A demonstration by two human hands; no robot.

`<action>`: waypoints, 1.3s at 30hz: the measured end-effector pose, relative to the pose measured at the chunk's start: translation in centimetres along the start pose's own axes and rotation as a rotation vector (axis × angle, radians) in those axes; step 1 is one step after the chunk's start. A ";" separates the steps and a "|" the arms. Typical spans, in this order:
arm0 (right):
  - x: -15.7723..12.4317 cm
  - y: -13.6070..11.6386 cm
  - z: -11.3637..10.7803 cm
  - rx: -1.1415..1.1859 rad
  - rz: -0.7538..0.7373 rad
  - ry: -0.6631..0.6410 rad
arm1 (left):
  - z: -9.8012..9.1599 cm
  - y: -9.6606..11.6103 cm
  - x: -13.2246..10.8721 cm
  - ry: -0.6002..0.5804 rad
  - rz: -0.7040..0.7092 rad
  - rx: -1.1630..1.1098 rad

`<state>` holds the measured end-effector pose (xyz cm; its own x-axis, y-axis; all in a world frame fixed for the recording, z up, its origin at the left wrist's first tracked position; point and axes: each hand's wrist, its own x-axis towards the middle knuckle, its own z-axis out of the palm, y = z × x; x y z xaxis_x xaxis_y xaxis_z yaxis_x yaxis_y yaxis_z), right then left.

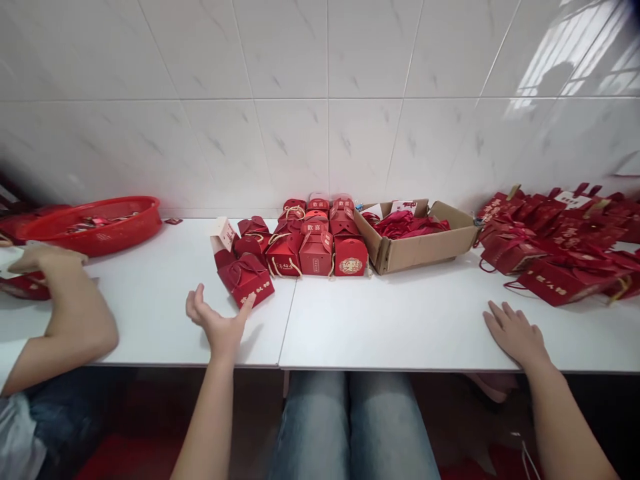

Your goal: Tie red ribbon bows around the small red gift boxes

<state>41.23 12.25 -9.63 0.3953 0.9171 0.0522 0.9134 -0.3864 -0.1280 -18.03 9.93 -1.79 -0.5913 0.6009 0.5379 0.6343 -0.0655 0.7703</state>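
My left hand (pixel 221 325) is raised with its fingers spread, just in front of a red gift box (pixel 249 280) with gold lettering and a ribbon bow; the thumb overlaps the box's lower edge, and I cannot tell if it touches. That box sits tilted beside a row of small red boxes with cord handles, among them a red box (pixel 316 252) in the middle. On the right, my right hand (pixel 516 335) lies flat on the white table (pixel 370 327), holding nothing. Closest to it is a red box with a bow (pixel 563 280) at the front of a pile.
An open cardboard box (pixel 425 252) filled with red ribbons stands near the tiled wall. At the left are a red plastic basket (pixel 100 233) with small packets in it and a co-worker's bent arm (pixel 80 313) resting on the table.
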 end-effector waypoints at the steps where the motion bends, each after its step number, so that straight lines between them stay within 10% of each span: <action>1: -0.3 0.0 0.0 0.005 0.005 -0.005 | 0.0 -0.6 0.8 -0.042 -0.031 -0.022; 10: -0.5 0.0 -0.5 0.103 0.012 -0.010 | 0.7 -3.9 3.3 -0.299 -0.194 -0.294; 18: -0.3 0.2 -0.1 0.121 -0.010 0.030 | 1.5 -0.6 -0.8 -0.470 -0.118 -0.332; 23: -0.3 0.2 0.1 0.113 -0.006 0.063 | 3.5 1.4 -3.4 -0.711 0.145 -0.028; 29: 0.4 0.0 0.4 0.200 -0.005 0.125 | 4.2 0.6 -3.5 -0.609 0.304 0.368; 39: 4.0 -17.2 -9.0 0.600 -0.614 0.486 | 4.6 0.0 -3.1 -0.608 0.296 0.390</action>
<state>28.00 21.64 1.66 -0.0116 0.7496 0.6618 0.8257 0.3804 -0.4165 -13.90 11.69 -5.04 -0.0648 0.9407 0.3330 0.9188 -0.0739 0.3877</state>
